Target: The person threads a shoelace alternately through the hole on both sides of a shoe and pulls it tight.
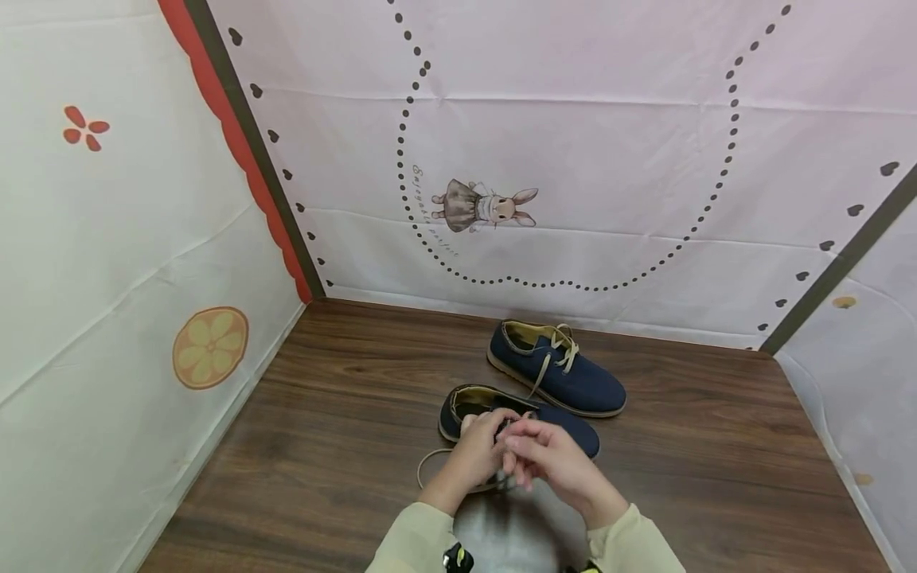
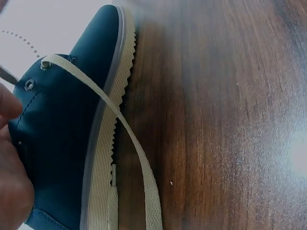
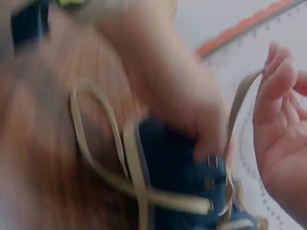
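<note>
A navy blue lace-up shoe [image 1: 575, 430] with a tan sole lies on the floor, in front of the person, its toe to the right. The left hand [image 1: 476, 450] grips its upper beside the eyelets. In the right wrist view, the right hand [image 3: 283, 124] pinches one end of the beige shoelace [image 3: 238, 103] between thumb and fingers, and the lace rises from the shoe. The lace's other length loops down over the shoe's side to the floor. Part of the shoe's eyelet area is hidden by both hands in the head view.
A matching navy shoe [image 1: 583, 380] with a loosely hanging lace stands just behind, near the back wall. Printed fabric walls [image 1: 587, 159] enclose the dark wood floor [image 1: 344, 414] at the back and both sides. A pale grey shape [image 1: 494, 529] lies between the forearms.
</note>
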`<state>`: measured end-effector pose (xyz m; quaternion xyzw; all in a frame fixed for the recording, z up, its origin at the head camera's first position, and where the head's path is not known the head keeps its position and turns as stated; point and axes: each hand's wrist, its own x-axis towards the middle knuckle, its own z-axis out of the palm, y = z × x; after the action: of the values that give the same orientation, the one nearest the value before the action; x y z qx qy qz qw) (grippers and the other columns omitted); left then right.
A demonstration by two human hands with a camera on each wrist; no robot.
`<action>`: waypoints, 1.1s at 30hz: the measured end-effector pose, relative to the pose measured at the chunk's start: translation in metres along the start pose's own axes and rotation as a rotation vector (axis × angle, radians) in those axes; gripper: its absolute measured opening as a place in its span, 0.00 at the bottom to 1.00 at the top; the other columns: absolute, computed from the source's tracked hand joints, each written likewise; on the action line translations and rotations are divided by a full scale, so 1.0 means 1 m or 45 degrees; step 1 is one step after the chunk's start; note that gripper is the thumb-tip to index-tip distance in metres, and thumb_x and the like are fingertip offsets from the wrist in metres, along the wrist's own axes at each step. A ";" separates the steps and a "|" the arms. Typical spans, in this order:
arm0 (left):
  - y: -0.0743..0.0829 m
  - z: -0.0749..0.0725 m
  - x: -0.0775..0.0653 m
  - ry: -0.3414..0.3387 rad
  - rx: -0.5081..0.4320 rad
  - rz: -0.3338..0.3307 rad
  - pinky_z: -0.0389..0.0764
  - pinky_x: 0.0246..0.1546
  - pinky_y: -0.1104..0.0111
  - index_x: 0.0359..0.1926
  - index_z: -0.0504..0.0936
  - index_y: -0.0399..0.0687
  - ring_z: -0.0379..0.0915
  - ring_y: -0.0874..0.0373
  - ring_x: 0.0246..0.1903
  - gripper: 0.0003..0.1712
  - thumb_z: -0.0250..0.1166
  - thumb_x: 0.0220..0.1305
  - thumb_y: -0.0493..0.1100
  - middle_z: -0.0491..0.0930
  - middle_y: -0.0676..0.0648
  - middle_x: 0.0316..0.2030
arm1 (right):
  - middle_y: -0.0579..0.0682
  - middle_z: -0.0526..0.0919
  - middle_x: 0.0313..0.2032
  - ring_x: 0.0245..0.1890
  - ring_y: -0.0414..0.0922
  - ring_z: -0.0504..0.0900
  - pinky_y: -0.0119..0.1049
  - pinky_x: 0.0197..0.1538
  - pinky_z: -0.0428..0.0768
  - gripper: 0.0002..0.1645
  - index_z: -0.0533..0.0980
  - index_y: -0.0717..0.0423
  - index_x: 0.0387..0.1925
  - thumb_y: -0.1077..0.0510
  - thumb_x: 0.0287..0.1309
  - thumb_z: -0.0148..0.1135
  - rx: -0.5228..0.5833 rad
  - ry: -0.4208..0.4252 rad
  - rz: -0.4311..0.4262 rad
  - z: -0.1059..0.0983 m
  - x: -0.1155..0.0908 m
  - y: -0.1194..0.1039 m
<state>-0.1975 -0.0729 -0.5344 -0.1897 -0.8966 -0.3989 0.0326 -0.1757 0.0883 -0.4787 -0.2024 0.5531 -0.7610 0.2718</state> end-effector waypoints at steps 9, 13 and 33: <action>0.003 -0.007 0.002 0.014 0.049 0.072 0.64 0.45 0.60 0.45 0.82 0.55 0.68 0.57 0.43 0.17 0.51 0.64 0.34 0.74 0.53 0.40 | 0.44 0.73 0.17 0.11 0.35 0.63 0.27 0.17 0.62 0.14 0.74 0.65 0.43 0.56 0.64 0.54 -0.213 0.479 0.182 -0.031 0.002 0.003; 0.004 -0.011 0.003 -0.029 0.022 0.063 0.66 0.47 0.60 0.42 0.83 0.58 0.67 0.59 0.43 0.15 0.51 0.66 0.38 0.73 0.55 0.42 | 0.46 0.70 0.14 0.11 0.37 0.60 0.28 0.17 0.61 0.14 0.76 0.68 0.40 0.58 0.63 0.56 -0.441 0.770 0.266 -0.051 0.007 0.014; -0.001 -0.011 0.056 -0.039 0.422 -0.209 0.61 0.44 0.60 0.42 0.83 0.59 0.67 0.58 0.44 0.15 0.55 0.65 0.57 0.81 0.58 0.42 | 0.46 0.81 0.23 0.23 0.40 0.73 0.33 0.29 0.70 0.06 0.83 0.58 0.24 0.61 0.52 0.62 -1.037 0.911 0.249 -0.053 0.020 0.030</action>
<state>-0.2507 -0.0643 -0.5160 -0.1140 -0.9629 -0.2440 0.0172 -0.2173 0.1068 -0.5237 0.0324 0.8770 -0.4780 0.0358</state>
